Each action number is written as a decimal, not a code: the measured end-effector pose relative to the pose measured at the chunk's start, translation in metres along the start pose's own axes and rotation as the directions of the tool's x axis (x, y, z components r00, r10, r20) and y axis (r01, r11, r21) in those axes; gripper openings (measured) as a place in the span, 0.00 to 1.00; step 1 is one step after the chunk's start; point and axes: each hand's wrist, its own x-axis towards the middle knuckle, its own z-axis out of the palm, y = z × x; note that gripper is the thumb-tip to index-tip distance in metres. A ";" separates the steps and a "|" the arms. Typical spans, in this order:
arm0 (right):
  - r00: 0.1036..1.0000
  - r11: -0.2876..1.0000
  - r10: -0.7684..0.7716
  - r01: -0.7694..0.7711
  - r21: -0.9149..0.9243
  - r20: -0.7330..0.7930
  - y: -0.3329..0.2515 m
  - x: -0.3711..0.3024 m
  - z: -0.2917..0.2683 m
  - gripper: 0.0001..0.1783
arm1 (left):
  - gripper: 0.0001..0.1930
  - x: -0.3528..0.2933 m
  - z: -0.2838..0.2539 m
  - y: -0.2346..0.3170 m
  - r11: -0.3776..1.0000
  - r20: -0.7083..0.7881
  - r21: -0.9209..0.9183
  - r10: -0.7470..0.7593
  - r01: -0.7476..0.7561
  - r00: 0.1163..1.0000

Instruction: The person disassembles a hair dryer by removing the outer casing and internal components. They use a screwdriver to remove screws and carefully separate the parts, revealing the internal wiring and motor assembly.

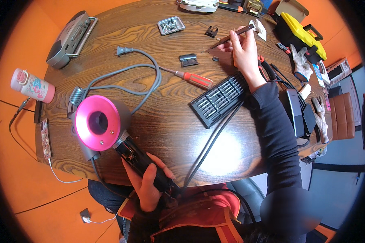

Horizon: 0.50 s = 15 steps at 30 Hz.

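Note:
My left hand [148, 186] is wrapped around the dark handle of a hair dryer [83, 125], whose pink ring faces up. The handle's outer cover is off, and inner parts show. Over the far right of the table, my right hand [245, 50] grips a slim dark precision screwdriver [227, 39]. Its tip points down-left, close to a few tiny screws [205, 51]; I cannot tell whether it touches the wood. A dark curved plastic piece [188, 60] lies left of them. Nearer me sits a black case of screwdriver bits [219, 99].
A red-handled screwdriver [194, 79] and grey plug cord [156, 77] lie mid-table. Behind stands a tray of screws [171, 26]. At right are pliers [265, 67], gloves [302, 65] and a yellow-black toolbox [300, 38]. A radio [71, 38] and pink bottle [32, 85] are left.

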 end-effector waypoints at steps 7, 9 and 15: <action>0.999 0.992 -0.048 0.047 -0.115 -0.008 0.002 -0.001 -0.001 0.08 | 0.29 0.001 0.000 0.000 1.000 0.004 0.013 0.005 -0.005 1.000; 0.998 0.996 -0.036 0.032 -0.088 -0.042 0.002 0.000 -0.002 0.07 | 0.29 0.000 0.000 0.000 1.000 0.004 0.012 0.005 -0.005 1.000; 0.997 0.992 -0.057 0.050 -0.116 -0.055 0.004 0.001 -0.002 0.08 | 0.29 0.000 0.001 0.001 1.000 0.000 0.009 -0.001 0.001 1.000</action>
